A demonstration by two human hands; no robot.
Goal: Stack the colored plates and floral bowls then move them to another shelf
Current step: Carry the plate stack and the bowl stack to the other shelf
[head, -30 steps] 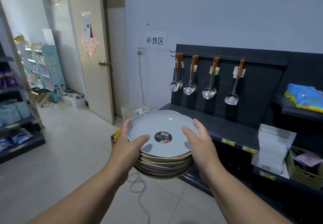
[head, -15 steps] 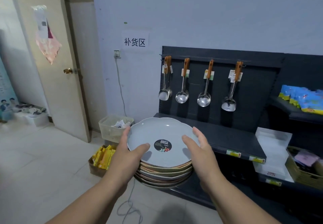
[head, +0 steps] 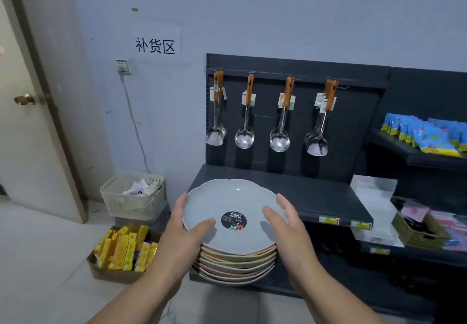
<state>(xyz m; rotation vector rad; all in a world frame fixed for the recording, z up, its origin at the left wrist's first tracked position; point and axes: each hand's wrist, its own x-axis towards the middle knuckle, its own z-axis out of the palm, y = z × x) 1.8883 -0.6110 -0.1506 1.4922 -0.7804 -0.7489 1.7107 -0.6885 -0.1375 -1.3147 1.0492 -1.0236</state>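
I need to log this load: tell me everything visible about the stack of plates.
The stack of plates is held level between the left hand and the right hand, in front of the dark shelf. The grey-blue top plate has a scalloped rim and a round black sticker; pink, green and beige rims show beneath. They look like matte plastic.

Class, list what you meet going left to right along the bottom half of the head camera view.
Door → white basket → box of yellow packets → left hand → stack of plates → right hand → wicker basket.
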